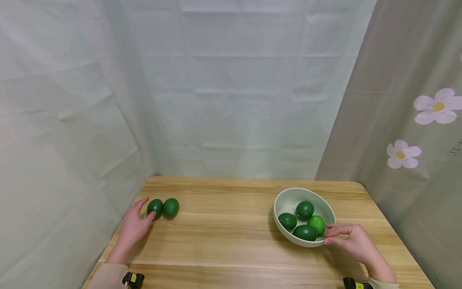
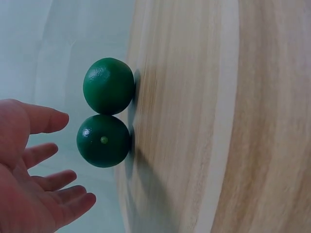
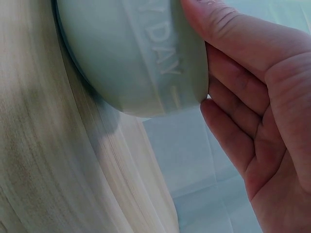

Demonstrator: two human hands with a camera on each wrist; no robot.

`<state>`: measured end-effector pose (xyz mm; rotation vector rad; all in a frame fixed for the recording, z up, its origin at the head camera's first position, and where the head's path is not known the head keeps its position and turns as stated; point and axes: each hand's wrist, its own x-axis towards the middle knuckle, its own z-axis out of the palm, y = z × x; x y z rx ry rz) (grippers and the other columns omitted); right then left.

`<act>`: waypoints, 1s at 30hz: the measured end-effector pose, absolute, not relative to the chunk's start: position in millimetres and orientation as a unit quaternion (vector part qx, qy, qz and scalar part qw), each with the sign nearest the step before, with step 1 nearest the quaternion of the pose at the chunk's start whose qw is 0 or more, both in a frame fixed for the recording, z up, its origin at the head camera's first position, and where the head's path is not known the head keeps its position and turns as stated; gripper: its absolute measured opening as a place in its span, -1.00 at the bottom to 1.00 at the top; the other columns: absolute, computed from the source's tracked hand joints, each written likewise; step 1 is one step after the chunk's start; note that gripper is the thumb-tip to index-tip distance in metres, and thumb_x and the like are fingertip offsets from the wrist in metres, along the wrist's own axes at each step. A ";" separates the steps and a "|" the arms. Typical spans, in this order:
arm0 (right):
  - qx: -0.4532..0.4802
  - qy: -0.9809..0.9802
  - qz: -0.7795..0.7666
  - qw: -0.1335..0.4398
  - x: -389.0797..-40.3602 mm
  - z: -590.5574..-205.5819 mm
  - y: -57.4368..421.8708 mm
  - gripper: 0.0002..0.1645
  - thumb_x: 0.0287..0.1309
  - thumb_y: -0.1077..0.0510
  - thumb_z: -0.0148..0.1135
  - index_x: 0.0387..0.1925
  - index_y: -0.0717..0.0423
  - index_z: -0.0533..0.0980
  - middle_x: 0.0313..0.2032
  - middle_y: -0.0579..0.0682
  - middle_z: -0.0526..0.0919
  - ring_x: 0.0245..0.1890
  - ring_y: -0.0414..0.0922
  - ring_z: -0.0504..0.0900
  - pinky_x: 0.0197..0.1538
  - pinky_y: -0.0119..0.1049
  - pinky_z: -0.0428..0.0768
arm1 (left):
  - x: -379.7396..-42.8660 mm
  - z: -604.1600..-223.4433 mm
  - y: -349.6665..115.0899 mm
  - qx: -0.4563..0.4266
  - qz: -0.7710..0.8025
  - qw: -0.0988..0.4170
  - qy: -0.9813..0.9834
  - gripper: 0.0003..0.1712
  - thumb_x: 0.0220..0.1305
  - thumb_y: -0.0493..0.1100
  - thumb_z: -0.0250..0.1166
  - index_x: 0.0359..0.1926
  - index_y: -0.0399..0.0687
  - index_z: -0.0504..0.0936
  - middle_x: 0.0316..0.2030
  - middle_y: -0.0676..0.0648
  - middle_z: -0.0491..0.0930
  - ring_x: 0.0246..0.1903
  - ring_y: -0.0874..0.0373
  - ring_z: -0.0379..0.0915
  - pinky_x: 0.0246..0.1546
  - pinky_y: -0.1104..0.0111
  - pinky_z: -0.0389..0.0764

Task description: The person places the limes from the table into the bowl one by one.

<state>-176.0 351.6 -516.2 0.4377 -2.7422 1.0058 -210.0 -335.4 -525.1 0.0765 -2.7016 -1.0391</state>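
On the left of the table, two dark green limes (image 1: 171, 208) lie side by side, touching. My left hand (image 1: 135, 224) reaches around the nearer lime (image 1: 155, 206), thumb and fingers spread. In the left wrist view, a gap shows between the fingers (image 2: 72, 209) and that lime (image 2: 103, 141). Over on the right, my right hand (image 1: 355, 241) pinches the rim of a pale green bowl (image 1: 288, 196). The right wrist view has the thumb outside the bowl wall (image 3: 126, 58) and the other fingers at the rim. Several green fruits are inside, one brighter lime (image 1: 316, 224) among them.
The wooden table (image 1: 216, 233) has rounded far corners. A pale cloth (image 1: 234, 100) hangs behind it and along the left side. At the right hangs a curtain with printed flowers (image 1: 403, 154). Bare wood lies between the limes and the bowl.
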 end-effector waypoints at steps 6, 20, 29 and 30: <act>0.149 -0.923 0.341 0.096 -175.8 -516.6 351.3 -0.82 -0.08 0.05 0.75 -0.42 -0.25 0.84 -0.18 -0.15 0.86 -0.02 -0.30 0.74 0.08 -0.74 0.35 | -212.3 -527.3 -335.9 0.025 -0.350 0.106 -0.931 -0.26 0.45 -0.31 0.32 0.52 -0.52 0.27 0.45 -0.62 0.22 0.45 -0.58 0.09 0.41 -0.38 0.18; 0.151 -0.923 0.338 0.104 -175.8 -518.1 352.0 -0.82 -0.09 0.05 0.76 -0.42 -0.24 0.84 -0.15 -0.12 0.86 -0.02 -0.30 0.75 0.09 -0.77 0.30 | -217.9 -531.7 -336.2 0.036 -0.354 0.085 -0.931 -0.25 0.46 -0.31 0.30 0.54 -0.51 0.25 0.46 -0.62 0.21 0.46 -0.57 0.08 0.44 -0.36 0.15; 0.161 -0.920 0.339 0.112 -176.3 -518.9 352.3 -0.82 -0.10 0.05 0.76 -0.42 -0.24 0.84 -0.16 -0.11 0.86 -0.03 -0.31 0.75 0.09 -0.79 0.29 | -221.1 -535.2 -337.9 0.043 -0.347 0.076 -0.934 -0.28 0.48 -0.30 0.28 0.52 -0.53 0.27 0.45 -0.63 0.22 0.45 -0.57 0.11 0.45 -0.33 0.17; 0.161 -0.920 0.339 0.111 -176.2 -519.0 352.4 -0.82 -0.10 0.05 0.76 -0.42 -0.24 0.84 -0.16 -0.11 0.86 -0.03 -0.31 0.75 0.09 -0.79 0.29 | -221.4 -535.5 -338.1 0.042 -0.346 0.076 -0.934 -0.28 0.48 -0.30 0.28 0.52 -0.53 0.27 0.44 -0.63 0.23 0.45 -0.57 0.11 0.45 -0.33 0.17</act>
